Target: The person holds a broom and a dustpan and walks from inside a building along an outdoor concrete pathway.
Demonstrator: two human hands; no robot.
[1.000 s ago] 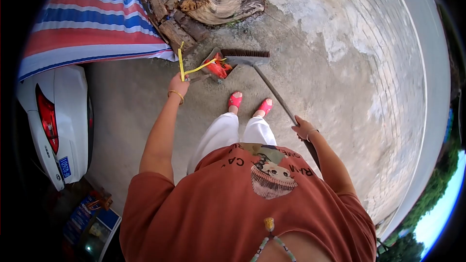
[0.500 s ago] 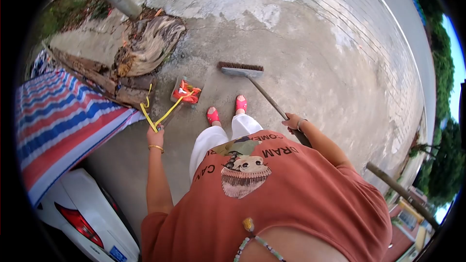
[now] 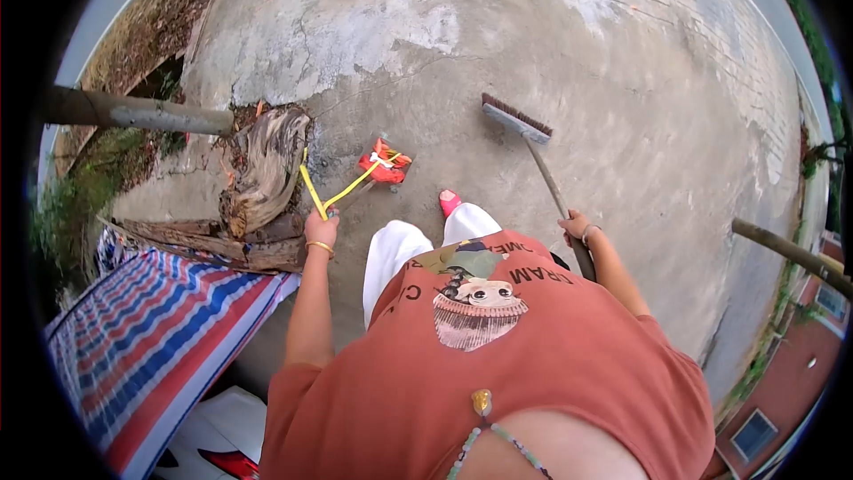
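Clock centred on the view: striped tarp (image 3: 173, 329) at 8 o'clock, weathered stump (image 3: 272, 164) at 10; left hand (image 3: 322, 229) at 9, closed round a yellow strap (image 3: 313, 195) and the handle (image 3: 358, 195) of a dustpan (image 3: 394, 186). Dustpan lies near 11, red-orange litter (image 3: 384, 174) inside. Broom (image 3: 517, 120) head at 1:30, pole gripped by the right hand (image 3: 577, 228) at 3.

Rust-brown printed T-shirt (image 3: 489, 360), white trousers (image 3: 391, 253)

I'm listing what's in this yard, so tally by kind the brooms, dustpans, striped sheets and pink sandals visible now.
Broom, in the right hand: 1
Dustpan, in the left hand: 1
Striped sheet: 1
Pink sandal: 1
Total: 4
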